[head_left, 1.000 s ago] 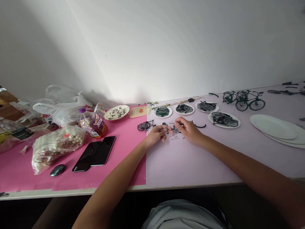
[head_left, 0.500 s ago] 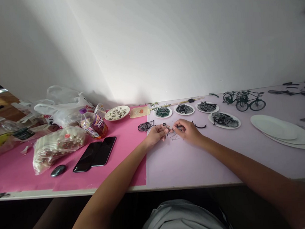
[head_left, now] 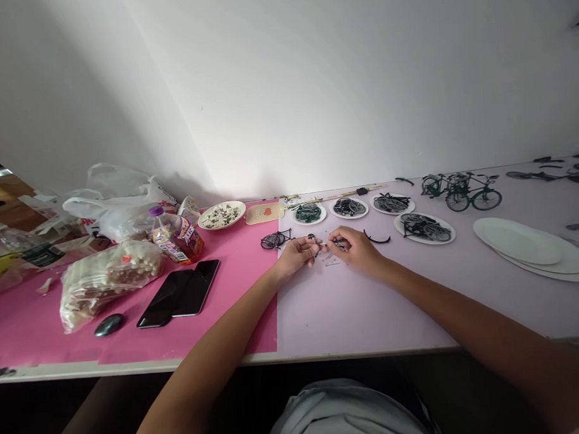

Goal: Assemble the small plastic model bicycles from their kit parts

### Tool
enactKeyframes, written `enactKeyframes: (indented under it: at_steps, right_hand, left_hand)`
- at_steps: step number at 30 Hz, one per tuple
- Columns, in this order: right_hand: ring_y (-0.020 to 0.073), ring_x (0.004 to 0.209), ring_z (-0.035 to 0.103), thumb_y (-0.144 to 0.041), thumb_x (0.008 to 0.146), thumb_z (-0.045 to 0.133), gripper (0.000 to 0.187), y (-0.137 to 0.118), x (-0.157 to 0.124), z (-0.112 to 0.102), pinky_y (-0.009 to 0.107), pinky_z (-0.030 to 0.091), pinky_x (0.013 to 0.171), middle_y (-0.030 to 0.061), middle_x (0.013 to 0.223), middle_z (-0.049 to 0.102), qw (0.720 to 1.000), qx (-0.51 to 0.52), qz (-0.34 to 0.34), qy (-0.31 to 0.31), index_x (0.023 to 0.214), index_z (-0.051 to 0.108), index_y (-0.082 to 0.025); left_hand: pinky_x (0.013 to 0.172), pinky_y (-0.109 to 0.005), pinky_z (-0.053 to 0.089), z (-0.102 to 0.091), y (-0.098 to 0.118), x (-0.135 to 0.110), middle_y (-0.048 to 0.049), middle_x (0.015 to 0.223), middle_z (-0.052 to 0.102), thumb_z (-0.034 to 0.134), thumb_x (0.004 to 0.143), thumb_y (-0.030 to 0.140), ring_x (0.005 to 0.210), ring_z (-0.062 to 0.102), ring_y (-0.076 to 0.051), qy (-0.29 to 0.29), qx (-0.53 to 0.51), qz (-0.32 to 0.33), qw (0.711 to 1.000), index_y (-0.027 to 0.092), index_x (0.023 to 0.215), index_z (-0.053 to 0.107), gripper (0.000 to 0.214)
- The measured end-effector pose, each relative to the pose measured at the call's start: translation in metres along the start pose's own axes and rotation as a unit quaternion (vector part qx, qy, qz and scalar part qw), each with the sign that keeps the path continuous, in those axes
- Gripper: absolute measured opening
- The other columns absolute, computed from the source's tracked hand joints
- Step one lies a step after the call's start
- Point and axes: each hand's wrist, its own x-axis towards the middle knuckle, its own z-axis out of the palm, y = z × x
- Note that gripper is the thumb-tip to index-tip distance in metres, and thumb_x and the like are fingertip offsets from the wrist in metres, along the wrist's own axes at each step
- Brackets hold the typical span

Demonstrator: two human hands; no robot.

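My left hand (head_left: pixel 295 255) is closed, with a small dark model-bicycle part (head_left: pixel 313 238) between thumb and fingers. Facing it, my right hand (head_left: pixel 352 248) pinches a thin, light-coloured piece whose kind is too small to make out; its end meets the left fingertips. Below them, small thin pins (head_left: pixel 331 262) lie scattered on the pale sheet. Just left of my left hand rests a black bicycle frame (head_left: pixel 275 239) with one wheel. A curved black part (head_left: pixel 378 239) lies to the right of my right hand.
White plates of dark bicycle parts (head_left: pixel 425 229) line the back. Assembled model bicycles (head_left: pixel 473 193) stand at the back right, beyond stacked white plates (head_left: pixel 523 242). To the left are phones (head_left: pixel 178 295), a drink bottle (head_left: pixel 176 237), a packed plastic bag (head_left: pixel 111 277) and a plate of small pieces (head_left: pixel 222 216).
The view has shifted very slightly. Both hands stay together in the same place, with only tiny finger movement.
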Motion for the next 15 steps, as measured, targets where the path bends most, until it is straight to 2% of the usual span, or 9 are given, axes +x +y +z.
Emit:
enactKeyframes:
  at_steps: [6, 10, 15]
  right_hand:
    - [0.0167, 0.07, 0.059, -0.03, 0.097, 0.059, 0.013, 0.002, 0.001, -0.001, 0.029, 0.044, 0.062, 0.0035, 0.087, 0.068, 1.0, -0.007, -0.019, -0.02, 0.089, 0.064, -0.022]
    - [0.0185, 0.074, 0.061, -0.033, 0.101, 0.058, 0.017, 0.005, 0.0, -0.001, 0.029, 0.044, 0.063, 0.0041, 0.085, 0.066, 0.998, -0.042, -0.039, -0.034, 0.088, 0.062, -0.022]
    - [0.0176, 0.066, 0.057, -0.039, 0.103, 0.056, 0.028, 0.012, -0.001, 0.002, 0.029, 0.039, 0.059, 0.0026, 0.078, 0.062, 0.992, -0.107, -0.062, -0.036, 0.08, 0.053, -0.023]
  left_hand:
    - [0.053, -0.021, 0.038, 0.0, 0.0, 0.0, -0.0076, 0.096, 0.074, 0.092, 0.066, 0.058, 0.049, 0.049, -0.003, 0.004, 0.009, -0.001, 1.0, 0.011, 0.1, 0.069, 0.062]
    - [0.051, -0.021, 0.039, -0.001, -0.001, 0.0, -0.0066, 0.089, 0.074, 0.093, 0.063, 0.058, 0.047, 0.05, -0.004, 0.01, 0.012, 0.0, 1.0, 0.011, 0.097, 0.068, 0.063]
    - [0.049, -0.022, 0.041, 0.003, -0.001, -0.001, -0.0038, 0.08, 0.072, 0.094, 0.062, 0.056, 0.046, 0.052, -0.005, 0.014, 0.021, 0.008, 1.0, 0.012, 0.093, 0.068, 0.06]
